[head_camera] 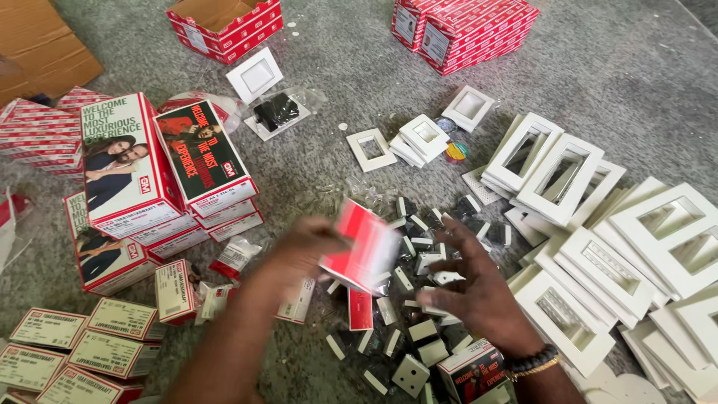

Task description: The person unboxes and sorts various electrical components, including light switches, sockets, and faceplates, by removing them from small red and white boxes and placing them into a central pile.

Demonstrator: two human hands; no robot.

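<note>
While the left hand [299, 251] is pinching a blurred red-and-white carton [363, 247] in its fingers at centre frame, the right hand [479, 295] is hovering at four o'clock, fingers spread, over small white switch modules [419, 329] littering the floor [628, 67].

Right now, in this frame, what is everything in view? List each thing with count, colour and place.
Small red-and-white box: one, blurred, held up at centre.
Small switch parts: many, white and grey, heaped on the floor at centre.
White frame plates: many, stacked and spread at right.
Printed cartons: several, red and white with pictures, stacked at left.
Small flat boxes: about six, pale labels, bottom left.
Red cartons: a stack, top right.
Open red carton: one, top centre.
Brown cardboard: one piece, top left.
Grey floor: under everything.
Left hand: holds the small box.
Right hand: fingers spread over the heap; beaded bracelet on the wrist.
</note>
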